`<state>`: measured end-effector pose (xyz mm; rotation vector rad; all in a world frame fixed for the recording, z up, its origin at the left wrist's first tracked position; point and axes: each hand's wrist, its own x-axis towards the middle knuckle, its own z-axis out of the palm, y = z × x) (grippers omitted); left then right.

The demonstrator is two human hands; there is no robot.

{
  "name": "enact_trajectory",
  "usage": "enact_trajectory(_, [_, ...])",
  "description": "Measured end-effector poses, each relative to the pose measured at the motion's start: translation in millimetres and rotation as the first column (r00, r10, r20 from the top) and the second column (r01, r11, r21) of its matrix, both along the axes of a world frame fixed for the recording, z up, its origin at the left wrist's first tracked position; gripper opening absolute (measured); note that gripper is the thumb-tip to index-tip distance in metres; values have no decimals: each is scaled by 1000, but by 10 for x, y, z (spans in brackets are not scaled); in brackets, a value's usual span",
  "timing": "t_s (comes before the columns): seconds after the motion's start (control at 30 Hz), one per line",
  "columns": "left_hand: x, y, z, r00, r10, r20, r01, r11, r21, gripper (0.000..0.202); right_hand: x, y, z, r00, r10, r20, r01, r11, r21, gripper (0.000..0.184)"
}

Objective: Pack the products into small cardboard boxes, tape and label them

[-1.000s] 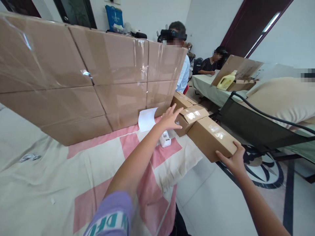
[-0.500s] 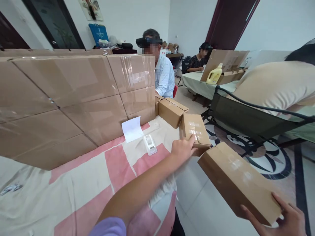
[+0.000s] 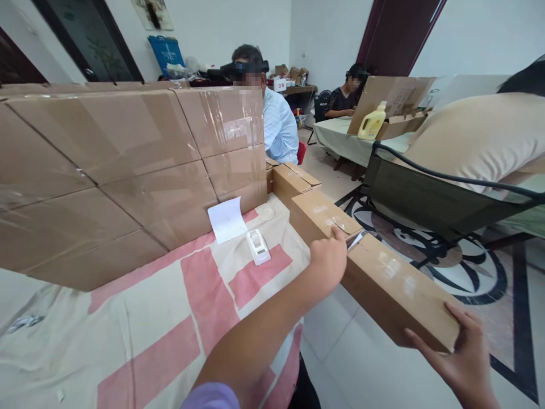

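Observation:
My left hand [image 3: 328, 257] grips the near end of a closed brown cardboard box [image 3: 313, 205], its index finger lying on the top. That box stands at the table's right edge, in line with another cardboard box [image 3: 293, 177] behind it. In my right hand [image 3: 464, 346] is a third long box with clear tape on top [image 3: 395, 278], held by its near end with thumb on the side and fingers over the top. This box's far end is close against my left hand and the second box. A small white strip [image 3: 355, 240] shows between the two boxes; I cannot tell what it is.
A wall of taped cardboard boxes [image 3: 149, 147] stands along the table's far side. A white tape dispenser [image 3: 258, 247] and a sheet of white paper [image 3: 226, 218] lie on the pink-and-cream cloth [image 3: 170, 318]. A folding chair [image 3: 417, 199] and seated people are beyond.
The box under my left hand has turned and shifted left, lining up with the one behind. My right hand has brought its box leftward and up, nearer to that box.

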<state>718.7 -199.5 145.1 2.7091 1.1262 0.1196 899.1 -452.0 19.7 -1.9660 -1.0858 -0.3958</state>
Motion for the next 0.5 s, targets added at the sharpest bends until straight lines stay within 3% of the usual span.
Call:
enact_trajectory(0.13, [-188, 134, -93, 998, 19, 66, -20, 1000, 9, 52, 37, 22, 162, 999, 33, 39, -32, 999, -33, 100])
enact_trajectory(0.3, [-94, 391, -86, 994, 24, 109, -18, 998, -63, 47, -82, 71, 340, 999, 18, 34, -17, 1000, -24, 100])
enact_trajectory(0.5, [-39, 754, -58, 981, 54, 189, -27, 990, -140, 39, -150, 72, 365, 1000, -16, 22, 15, 999, 45, 97])
